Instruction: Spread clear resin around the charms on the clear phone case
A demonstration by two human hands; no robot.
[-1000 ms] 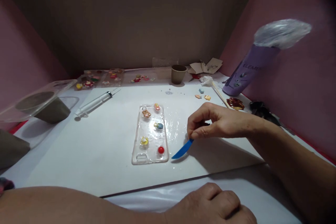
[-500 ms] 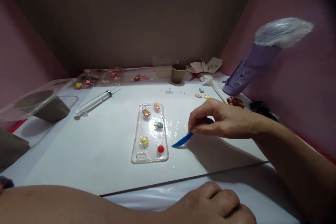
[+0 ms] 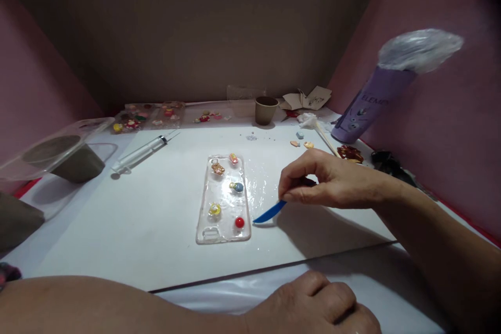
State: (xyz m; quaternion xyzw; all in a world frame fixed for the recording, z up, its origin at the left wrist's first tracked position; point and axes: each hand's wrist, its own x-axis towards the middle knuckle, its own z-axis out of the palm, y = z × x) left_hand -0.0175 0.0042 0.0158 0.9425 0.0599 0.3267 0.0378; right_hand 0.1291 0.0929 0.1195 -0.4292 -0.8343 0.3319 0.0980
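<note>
A clear phone case [image 3: 224, 229] lies on the white board [image 3: 148, 229] with several small charms on it, among them a red ball [image 3: 239, 223], a yellow piece [image 3: 214, 209] and a brown bear [image 3: 217, 168]. My right hand [image 3: 313, 180] pinches a blue plastic blade [image 3: 270, 214], its tip just right of the case's lower right edge. Wet, shiny smears show on the board beside the case. At the bottom, my left hand [image 3: 317, 302] rests with its fingers curled at the board's front; its fingertips are hidden.
A syringe [image 3: 141, 154] lies at the left, near grey cups [image 3: 82, 159] and a clear plastic lid. Behind stand a small cup [image 3: 266, 112] and decorated cases [image 3: 168, 115]. On the right are a purple bottle [image 3: 360, 102], a wooden stick [image 3: 326, 138] and loose charms [image 3: 308, 144].
My right hand has shifted slightly left and the blue blade's tip has moved a little down-left, closer to the case. My left hand has hardly moved.
</note>
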